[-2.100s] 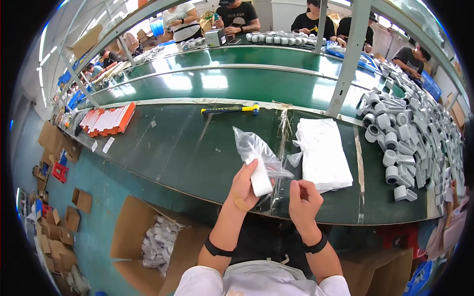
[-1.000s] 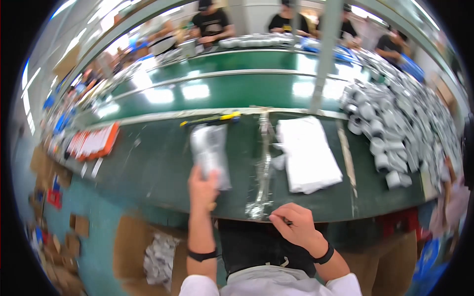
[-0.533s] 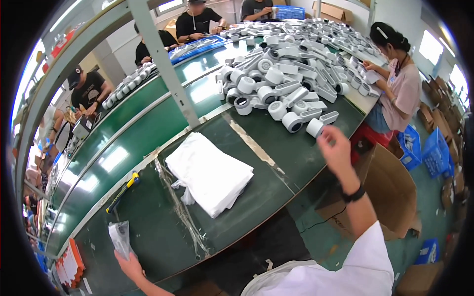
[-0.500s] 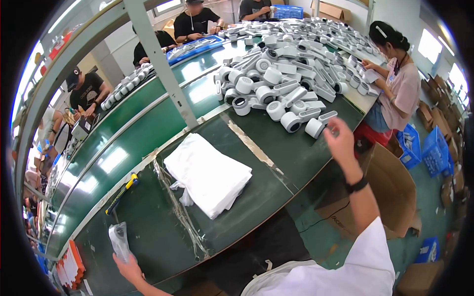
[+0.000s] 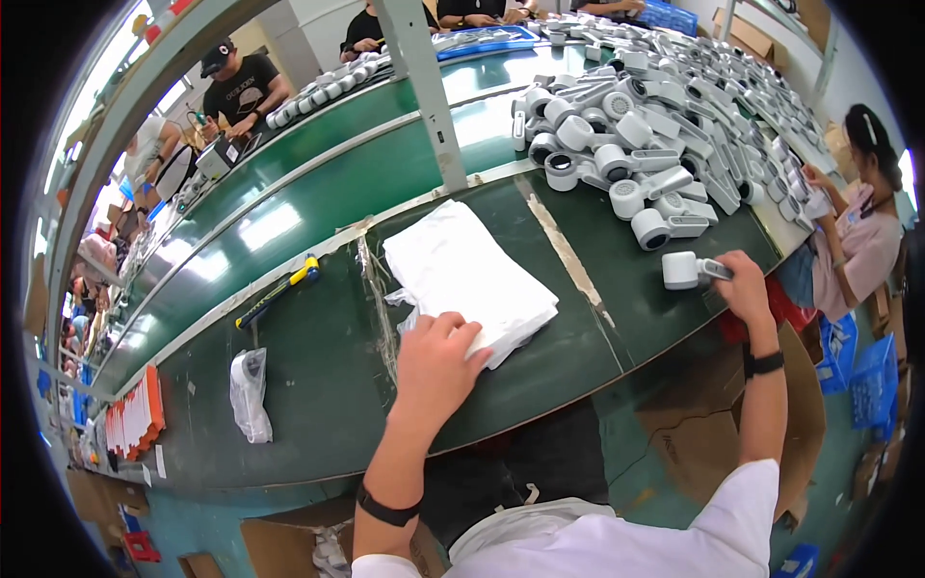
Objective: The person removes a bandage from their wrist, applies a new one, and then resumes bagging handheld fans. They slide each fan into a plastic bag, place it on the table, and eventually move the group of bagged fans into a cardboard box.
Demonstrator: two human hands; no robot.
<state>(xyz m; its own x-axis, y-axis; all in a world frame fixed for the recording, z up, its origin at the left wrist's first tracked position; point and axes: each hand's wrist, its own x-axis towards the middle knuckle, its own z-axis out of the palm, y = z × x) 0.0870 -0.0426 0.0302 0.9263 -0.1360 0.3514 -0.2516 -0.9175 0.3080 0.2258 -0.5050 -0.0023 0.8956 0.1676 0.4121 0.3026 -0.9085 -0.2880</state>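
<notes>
On the dark green bench, a pale grey device (image 5: pixel 680 271) with a drum-shaped head and a slim handle lies on its side at the right. My right hand (image 5: pixel 744 287) grips it by the handle end. A stack of thin white plastic bags (image 5: pixel 472 275) rests at the bench's middle. At the stack's near-left edge, my left hand (image 5: pixel 436 361) touches the bags with its thumb held apart from the fingers; nothing shows in its grip. Farther left lies a similar device in a clear bag (image 5: pixel 251 397).
A big pile of like grey devices (image 5: pixel 626 135) covers the far right. A yellow-and-black hammer (image 5: pixel 279 291) lies left of the bags, near orange-and-white boxes (image 5: pixel 135 412). A metal post (image 5: pixel 429 106) rises behind. A co-worker (image 5: pixel 867 222) sits at right; a cardboard box (image 5: pixel 800 385) stands below.
My left hand has let go of the bagged device, which stays on the bench, and moved right to the white bags. My right hand has taken hold of a device at the pile's near edge.
</notes>
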